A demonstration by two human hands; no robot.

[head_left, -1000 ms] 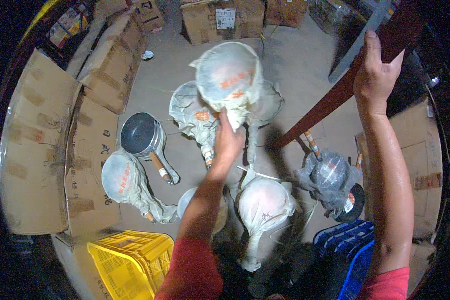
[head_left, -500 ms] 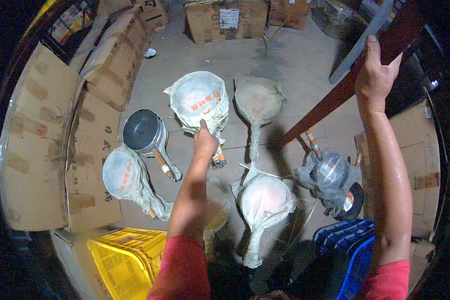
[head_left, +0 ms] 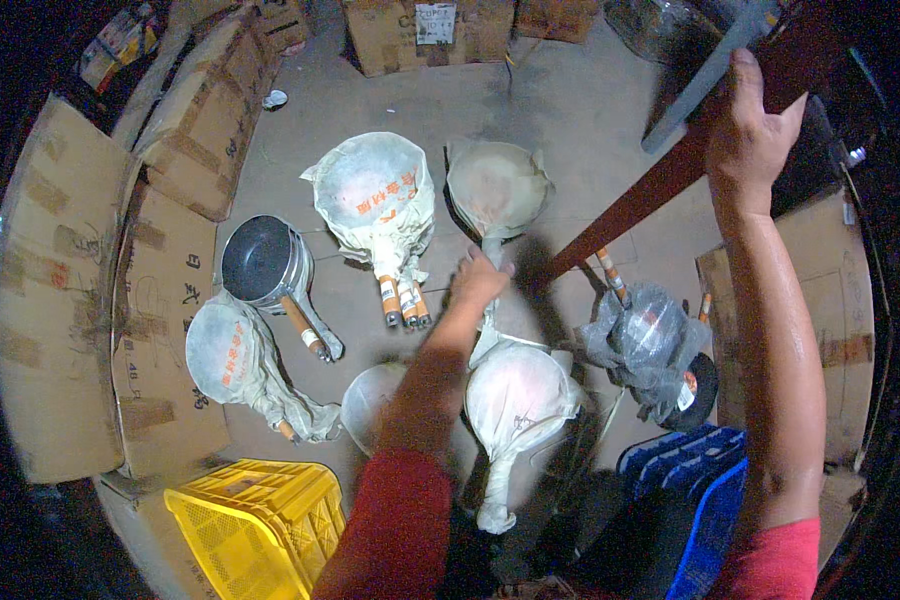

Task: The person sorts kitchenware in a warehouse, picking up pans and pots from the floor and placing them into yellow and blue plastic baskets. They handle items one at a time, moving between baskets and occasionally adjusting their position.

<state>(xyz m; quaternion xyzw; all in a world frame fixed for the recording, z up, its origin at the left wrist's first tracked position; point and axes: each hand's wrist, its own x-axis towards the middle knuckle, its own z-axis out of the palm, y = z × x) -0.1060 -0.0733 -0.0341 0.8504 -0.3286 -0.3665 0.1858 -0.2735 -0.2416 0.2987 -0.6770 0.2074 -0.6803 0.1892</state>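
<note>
My left hand [head_left: 481, 281] is over the cloth-wrapped handle of a pan [head_left: 499, 190], thumb apart from the fingers, with no grip showing. High on the right, my right hand [head_left: 752, 150] is closed around a long dark red-brown pole [head_left: 630, 210] that slants down to the floor. Left of the wrapped pan lies a bundle of pans in white cloth [head_left: 370, 185], wooden handles sticking out. Nearer to me is another cloth-wrapped pan [head_left: 515, 395]. My left forearm partly covers a further pale round wrapped piece [head_left: 372, 400].
At left are a bare saucepan [head_left: 261, 258] and a cloth-wrapped pan [head_left: 220, 350]. Plastic-wrapped cookware [head_left: 650, 325] lies at right. A yellow crate [head_left: 240, 520] and a blue crate [head_left: 710, 520] stand near me. Cardboard boxes [head_left: 170, 330] line the left, right and far sides.
My left hand has moved right, from the cloth-covered bundle to the handle of the neighbouring pan. The whole view has shifted slightly. My right hand remains on the pole.
</note>
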